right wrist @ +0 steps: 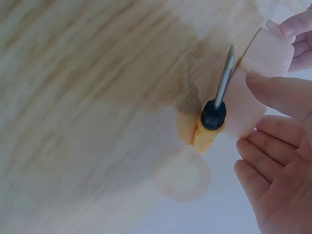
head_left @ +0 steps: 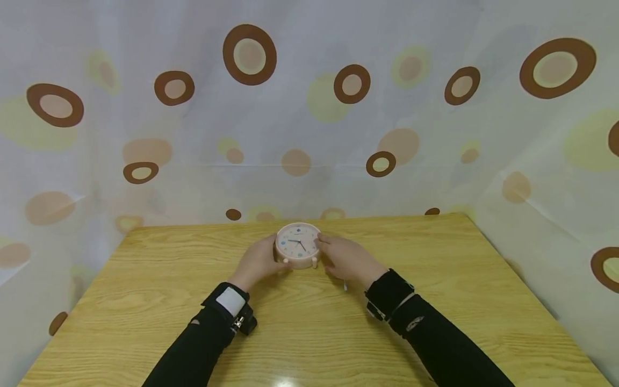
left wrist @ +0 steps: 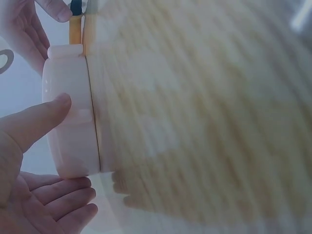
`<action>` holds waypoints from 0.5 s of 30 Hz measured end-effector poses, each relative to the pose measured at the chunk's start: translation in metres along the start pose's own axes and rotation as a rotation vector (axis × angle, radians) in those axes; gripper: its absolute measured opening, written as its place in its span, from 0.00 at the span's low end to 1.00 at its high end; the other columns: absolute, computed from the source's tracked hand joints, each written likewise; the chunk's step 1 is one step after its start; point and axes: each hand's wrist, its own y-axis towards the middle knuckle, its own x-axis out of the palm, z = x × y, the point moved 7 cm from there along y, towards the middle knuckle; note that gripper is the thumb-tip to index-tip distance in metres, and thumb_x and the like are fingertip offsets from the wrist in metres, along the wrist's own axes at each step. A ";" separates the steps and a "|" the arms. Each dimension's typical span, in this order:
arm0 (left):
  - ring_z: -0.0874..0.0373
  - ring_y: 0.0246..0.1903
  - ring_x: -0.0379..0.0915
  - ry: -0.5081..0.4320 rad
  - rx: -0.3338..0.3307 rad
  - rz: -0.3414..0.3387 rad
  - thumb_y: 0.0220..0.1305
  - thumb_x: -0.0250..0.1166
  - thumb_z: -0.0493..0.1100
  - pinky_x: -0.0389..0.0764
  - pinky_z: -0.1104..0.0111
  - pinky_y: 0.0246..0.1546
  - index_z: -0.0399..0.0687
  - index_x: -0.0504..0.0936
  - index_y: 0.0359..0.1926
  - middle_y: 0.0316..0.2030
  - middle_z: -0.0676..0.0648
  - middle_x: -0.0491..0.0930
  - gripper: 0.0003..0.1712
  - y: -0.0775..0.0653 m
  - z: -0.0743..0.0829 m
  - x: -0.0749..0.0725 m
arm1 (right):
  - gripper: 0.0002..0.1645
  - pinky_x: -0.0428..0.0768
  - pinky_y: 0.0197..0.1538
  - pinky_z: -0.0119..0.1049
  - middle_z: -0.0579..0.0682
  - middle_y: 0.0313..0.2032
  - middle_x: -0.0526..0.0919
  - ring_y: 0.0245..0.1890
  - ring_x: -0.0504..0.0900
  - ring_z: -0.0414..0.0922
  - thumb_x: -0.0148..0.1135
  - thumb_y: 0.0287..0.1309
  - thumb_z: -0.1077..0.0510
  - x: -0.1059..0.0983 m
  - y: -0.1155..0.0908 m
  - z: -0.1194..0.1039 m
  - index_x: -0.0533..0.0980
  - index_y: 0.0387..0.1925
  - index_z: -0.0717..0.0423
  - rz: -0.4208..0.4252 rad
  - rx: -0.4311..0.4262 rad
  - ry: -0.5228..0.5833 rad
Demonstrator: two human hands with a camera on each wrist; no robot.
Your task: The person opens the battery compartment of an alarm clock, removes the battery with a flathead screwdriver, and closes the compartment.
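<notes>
A pale pink round alarm clock (head_left: 299,248) lies face up at the back of the wooden table, its two little feet towards me. My left hand (head_left: 258,264) holds its left side, the thumb (left wrist: 56,109) against the rim and the other fingers round the edge. On the opposite side my right hand (head_left: 349,260) grips the rim in the same way, thumb (right wrist: 273,90) on the near side. A screwdriver (right wrist: 213,115) with a yellow and black handle lies beside the clock by the right hand. From the head only its metal tip shows; that hand hides the rest.
The wooden table (head_left: 300,333) runs back to a patterned cloth wall (head_left: 290,118) just behind the clock. More of the cloth stands along the left and right sides. Each wrist wears a black strap with a camera.
</notes>
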 end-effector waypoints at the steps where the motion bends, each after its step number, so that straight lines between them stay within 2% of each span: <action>1: 0.40 0.65 0.79 0.002 -0.004 -0.002 0.58 0.82 0.46 0.79 0.48 0.69 0.34 0.72 0.74 0.66 0.34 0.81 0.47 -0.001 0.000 0.000 | 0.40 0.77 0.74 0.53 0.63 0.76 0.71 0.73 0.75 0.60 0.73 0.67 0.57 0.000 0.000 -0.001 0.69 0.75 0.65 0.000 -0.001 -0.002; 10: 0.43 0.57 0.84 0.019 0.009 0.013 0.53 0.85 0.46 0.84 0.50 0.63 0.35 0.78 0.67 0.57 0.38 0.86 0.43 -0.009 0.004 -0.002 | 0.32 0.82 0.68 0.51 0.61 0.72 0.77 0.67 0.82 0.58 0.72 0.68 0.57 -0.005 -0.006 -0.007 0.76 0.70 0.61 0.009 -0.013 -0.021; 15: 0.44 0.53 0.85 0.030 0.004 0.012 0.51 0.86 0.46 0.85 0.50 0.61 0.36 0.81 0.63 0.54 0.39 0.88 0.40 -0.023 0.006 -0.002 | 0.28 0.86 0.63 0.48 0.57 0.68 0.82 0.61 0.86 0.55 0.72 0.67 0.58 -0.006 -0.011 -0.011 0.81 0.67 0.57 0.034 -0.014 -0.001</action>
